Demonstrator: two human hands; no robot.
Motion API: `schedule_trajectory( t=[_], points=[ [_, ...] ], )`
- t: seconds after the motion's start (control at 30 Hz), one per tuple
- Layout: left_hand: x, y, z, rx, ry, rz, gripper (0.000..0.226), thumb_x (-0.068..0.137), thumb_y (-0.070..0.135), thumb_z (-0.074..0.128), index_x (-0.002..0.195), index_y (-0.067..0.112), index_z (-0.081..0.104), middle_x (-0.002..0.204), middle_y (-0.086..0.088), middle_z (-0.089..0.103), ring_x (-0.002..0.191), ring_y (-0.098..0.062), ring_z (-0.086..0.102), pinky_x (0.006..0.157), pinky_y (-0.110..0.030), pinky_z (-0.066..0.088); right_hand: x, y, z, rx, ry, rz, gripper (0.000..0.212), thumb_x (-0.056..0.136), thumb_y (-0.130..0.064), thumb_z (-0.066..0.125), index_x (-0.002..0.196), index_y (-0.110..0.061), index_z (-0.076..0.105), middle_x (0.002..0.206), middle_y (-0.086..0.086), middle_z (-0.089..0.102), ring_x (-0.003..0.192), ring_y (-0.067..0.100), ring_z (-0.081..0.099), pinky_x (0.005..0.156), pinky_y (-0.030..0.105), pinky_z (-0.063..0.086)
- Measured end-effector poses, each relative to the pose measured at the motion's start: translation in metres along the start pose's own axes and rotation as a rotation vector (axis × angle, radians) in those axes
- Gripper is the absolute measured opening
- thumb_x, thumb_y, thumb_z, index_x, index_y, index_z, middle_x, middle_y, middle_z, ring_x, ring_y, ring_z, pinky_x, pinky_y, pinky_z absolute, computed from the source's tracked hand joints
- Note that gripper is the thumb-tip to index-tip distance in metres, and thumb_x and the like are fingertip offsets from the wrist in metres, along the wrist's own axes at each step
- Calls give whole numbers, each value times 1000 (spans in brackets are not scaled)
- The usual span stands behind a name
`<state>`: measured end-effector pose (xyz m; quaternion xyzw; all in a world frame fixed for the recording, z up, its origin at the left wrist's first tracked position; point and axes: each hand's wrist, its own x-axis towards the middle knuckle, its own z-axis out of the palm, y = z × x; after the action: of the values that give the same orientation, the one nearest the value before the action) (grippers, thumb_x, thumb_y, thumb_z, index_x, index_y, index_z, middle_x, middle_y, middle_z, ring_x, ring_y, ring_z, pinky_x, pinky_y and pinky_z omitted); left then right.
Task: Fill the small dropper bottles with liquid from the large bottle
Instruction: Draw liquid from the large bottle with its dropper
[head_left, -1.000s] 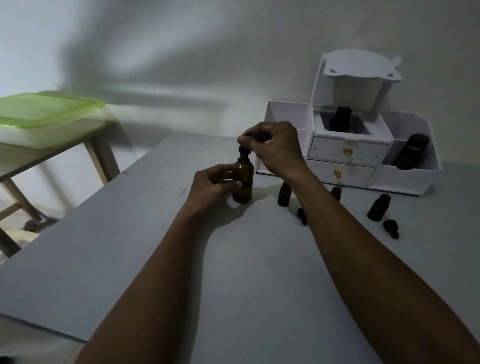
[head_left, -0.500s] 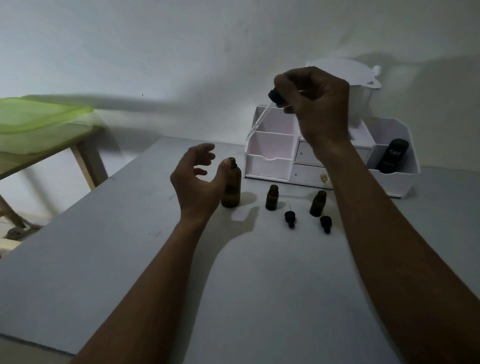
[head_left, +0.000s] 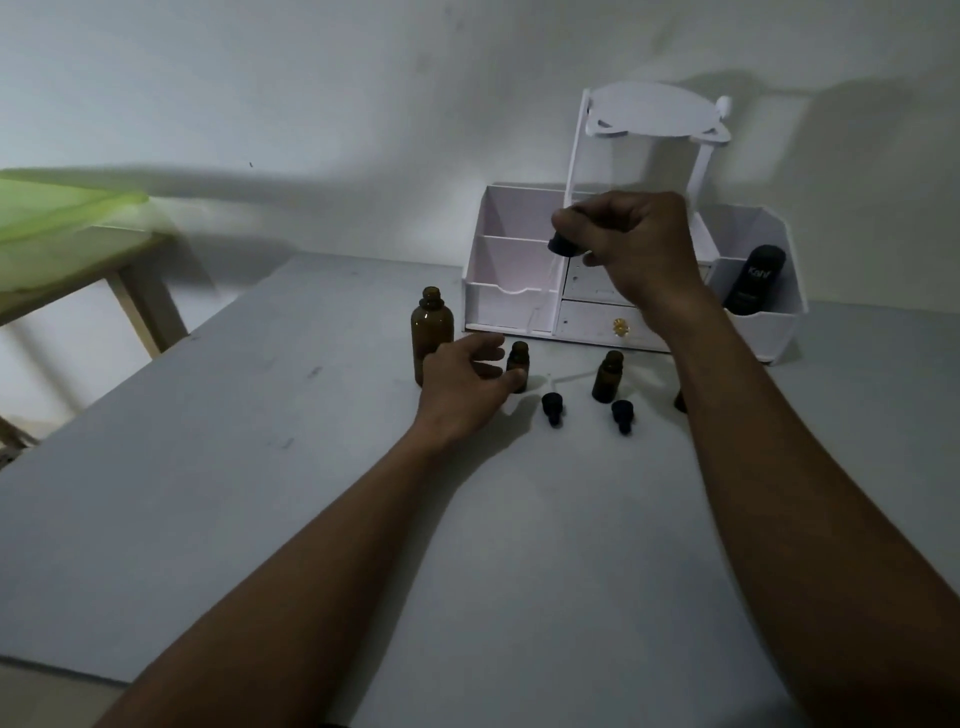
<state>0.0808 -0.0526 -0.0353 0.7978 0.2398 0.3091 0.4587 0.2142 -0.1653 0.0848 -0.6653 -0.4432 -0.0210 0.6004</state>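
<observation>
The large amber bottle (head_left: 431, 332) stands uncapped on the grey table (head_left: 260, 467). My right hand (head_left: 639, 249) pinches its dropper (head_left: 563, 244) by the black bulb; the clear pipette slants down-left, its tip above a small amber bottle (head_left: 518, 361). My left hand (head_left: 462, 387) closes around that small bottle, thumb at its base. A second small bottle (head_left: 608, 376) stands to the right. A third (head_left: 679, 401) is mostly hidden behind my right forearm. Two black dropper caps (head_left: 552, 408) (head_left: 622, 414) lie in front of the bottles.
A white desk organiser (head_left: 514, 306) with drawers and open bins stands against the wall behind the bottles, with a black tube (head_left: 753, 280) in its right bin. At the far left, a wooden side table carries a green-lidded box (head_left: 57, 218).
My right hand lifted the dropper out of the large bottle, raised it, then lowered it toward the small bottle. My left hand let go of the large bottle and moved right to the small one.
</observation>
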Motion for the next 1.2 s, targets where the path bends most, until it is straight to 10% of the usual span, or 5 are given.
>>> schedule_trajectory(
  t=[0.33, 1.2],
  points=[
    [5, -4, 4, 13, -27, 19, 34, 85, 16, 76, 118, 15, 71, 96, 15, 67, 70, 24, 58, 63, 5, 40, -2, 12, 5, -46, -55, 37, 18, 88, -21, 73, 97, -6, 75, 83, -2, 75, 73, 2, 73, 65, 17, 57],
    [2, -2, 0, 56, -16, 52, 35, 86, 18, 75, 120, 14, 70, 110, 3, 73, 76, 17, 57, 66, 5, 40, -4, 14, 15, -161, -9, -90, 11, 85, -16, 76, 87, -5, 77, 75, -5, 74, 68, 6, 74, 69, 21, 60]
  ],
)
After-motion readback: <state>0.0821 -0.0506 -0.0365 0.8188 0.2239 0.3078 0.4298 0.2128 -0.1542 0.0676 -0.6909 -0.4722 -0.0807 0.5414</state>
